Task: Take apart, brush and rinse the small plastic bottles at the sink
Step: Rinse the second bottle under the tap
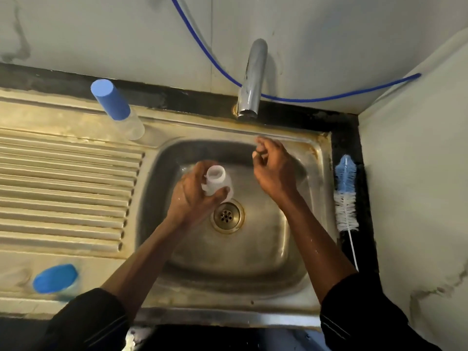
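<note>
The left hand [195,196] fingers wrap the little bottle [216,182], lid off. At two o'clock from it, the right hand [272,168] fingers curl; holding anything, I can't tell.

The left hand [195,193] grips a small, open white bottle [217,183] over the sink [278,249], just beyond the drain [227,216]. The right hand [274,168] hovers below the tap [253,82] with curled fingers; whether it holds anything is unclear. A brush [345,196] lies on the sink's right edge. On the draining board [63,186], a blue-capped bottle [114,107] stands far left and another blue-capped container [55,278] near left.
</note>
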